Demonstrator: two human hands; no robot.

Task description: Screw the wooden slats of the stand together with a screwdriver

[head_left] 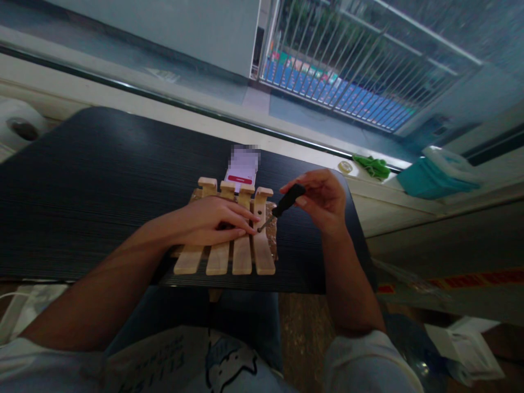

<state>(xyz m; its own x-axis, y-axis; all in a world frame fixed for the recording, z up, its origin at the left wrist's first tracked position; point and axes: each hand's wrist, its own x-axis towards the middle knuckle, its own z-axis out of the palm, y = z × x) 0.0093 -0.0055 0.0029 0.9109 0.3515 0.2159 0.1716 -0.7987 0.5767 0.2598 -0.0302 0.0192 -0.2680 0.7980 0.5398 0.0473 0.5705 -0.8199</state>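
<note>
Several pale wooden slats with hooked far ends lie side by side near the table's front edge; the rightmost slat [265, 262] has a dark hole. Under them is a brown, shiny-looking piece [272, 232]. My left hand [215, 221] lies across the slats, fingers stretched toward the rightmost one. In my right hand [321, 199] is a black-handled screwdriver [290, 199], pinched by the handle and tilted down to the left. Its tip meets a small dark spot on the rightmost slat, beside my left fingertips. Whether a screw is there I cannot tell.
A phone [242, 166] with a lit screen lies behind the slats on the black table [102, 191]. On the sill at right are a tape roll [345, 166], a green cloth [372, 166] and a teal bin [436, 177]. A window runs along the far side.
</note>
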